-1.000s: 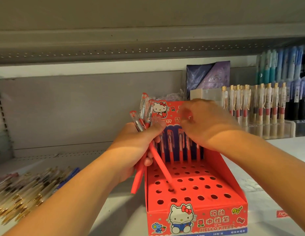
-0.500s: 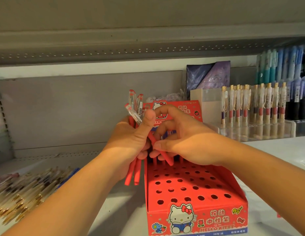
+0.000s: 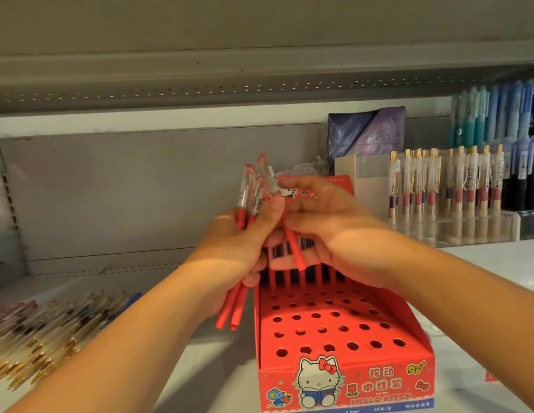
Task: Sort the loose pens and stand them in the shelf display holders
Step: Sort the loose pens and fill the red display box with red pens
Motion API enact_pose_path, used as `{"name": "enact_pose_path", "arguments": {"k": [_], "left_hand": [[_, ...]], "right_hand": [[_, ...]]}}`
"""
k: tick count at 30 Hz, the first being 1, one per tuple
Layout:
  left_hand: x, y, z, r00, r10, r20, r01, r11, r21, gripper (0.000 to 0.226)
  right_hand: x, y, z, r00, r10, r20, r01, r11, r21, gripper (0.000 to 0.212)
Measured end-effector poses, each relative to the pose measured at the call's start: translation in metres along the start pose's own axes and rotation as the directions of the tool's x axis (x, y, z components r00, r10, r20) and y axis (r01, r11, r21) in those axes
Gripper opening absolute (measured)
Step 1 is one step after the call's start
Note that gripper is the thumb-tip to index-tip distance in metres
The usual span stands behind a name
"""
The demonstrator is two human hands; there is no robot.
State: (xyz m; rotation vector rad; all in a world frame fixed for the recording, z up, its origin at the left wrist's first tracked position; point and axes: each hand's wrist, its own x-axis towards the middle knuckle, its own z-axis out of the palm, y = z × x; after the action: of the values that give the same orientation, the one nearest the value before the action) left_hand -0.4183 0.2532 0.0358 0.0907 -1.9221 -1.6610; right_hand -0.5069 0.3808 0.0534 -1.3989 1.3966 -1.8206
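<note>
My left hand (image 3: 236, 248) grips a bunch of red pens (image 3: 250, 201) with clear caps, held upright above the left edge of the red display holder (image 3: 343, 380). My right hand (image 3: 334, 234) pinches one red pen (image 3: 294, 248) at the bunch, its barrel slanting down to the right above the holder. The holder's top is a stepped red panel full of round holes (image 3: 322, 329). Several red pens (image 3: 303, 277) stand in its back row, their upper parts hidden behind my hands.
A heap of loose pens (image 3: 42, 335) with gold clips lies on the shelf at the left. To the right stand a clear holder of gold-topped pens (image 3: 444, 186) and blue and dark pens (image 3: 498, 114). A purple packet (image 3: 367, 132) leans on the back wall.
My right hand came back from the holder's rear row to the bunch in my left hand and took hold of one red pen there. The bunch has tilted slightly.
</note>
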Motion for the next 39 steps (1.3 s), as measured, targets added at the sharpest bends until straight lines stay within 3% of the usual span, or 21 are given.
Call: {"name": "enact_pose_path", "arguments": {"k": [3,5,8,12,14,17,19,28,32,36,39], "left_hand": [[0.002,-0.001,0.001,0.999,-0.032,-0.038,0.030,0.999,-0.033,0.028],[0.005,0.001,-0.001,0.995,-0.041,-0.091,0.034,0.996,-0.077,0.023],[0.007,0.003,-0.003,0.985,-0.053,-0.166,0.028,0.988,-0.149,0.018],[0.007,0.002,-0.002,0.980,-0.053,-0.193,0.024,0.988,-0.149,0.016],[0.007,0.002,-0.002,0.980,-0.045,-0.194,0.019,0.990,-0.138,0.016],[0.007,0.003,-0.002,0.980,-0.040,-0.195,0.014,0.991,-0.134,0.016],[0.006,0.003,-0.002,0.980,-0.040,-0.197,0.015,0.992,-0.128,0.016],[0.004,0.005,0.000,0.981,-0.036,-0.191,0.016,0.994,-0.105,0.017],[0.004,0.005,0.000,0.983,-0.029,-0.180,0.007,0.992,-0.122,0.021],[0.002,0.006,0.001,0.989,-0.010,-0.149,-0.015,0.986,-0.164,0.022],[0.001,0.006,0.002,0.992,0.005,-0.124,-0.026,0.985,-0.169,0.020]], "right_hand": [[0.004,0.001,-0.005,0.996,-0.003,-0.091,0.006,1.000,0.025,0.050],[0.006,0.004,-0.007,0.993,-0.010,-0.115,0.004,0.999,-0.053,0.051],[0.007,0.008,-0.008,0.994,-0.018,-0.109,-0.007,0.974,-0.227,0.038],[0.005,0.016,-0.004,0.990,0.030,-0.135,-0.069,0.954,-0.292,0.023],[0.004,0.023,-0.002,0.989,0.038,-0.145,-0.084,0.943,-0.321,0.041],[0.005,0.033,-0.002,0.988,-0.002,-0.156,-0.063,0.911,-0.408,0.087],[0.006,0.036,-0.002,0.987,-0.035,-0.159,-0.042,0.888,-0.459,0.097],[0.011,0.044,-0.003,0.942,-0.243,-0.232,0.086,0.842,-0.533,0.074],[0.010,0.052,-0.003,0.958,-0.234,-0.166,0.068,0.749,-0.659,0.070],[0.009,0.050,-0.005,0.982,-0.153,-0.106,0.027,0.681,-0.732,0.043],[0.008,0.042,-0.006,0.979,-0.178,-0.099,0.025,0.588,-0.808,0.032]]}}
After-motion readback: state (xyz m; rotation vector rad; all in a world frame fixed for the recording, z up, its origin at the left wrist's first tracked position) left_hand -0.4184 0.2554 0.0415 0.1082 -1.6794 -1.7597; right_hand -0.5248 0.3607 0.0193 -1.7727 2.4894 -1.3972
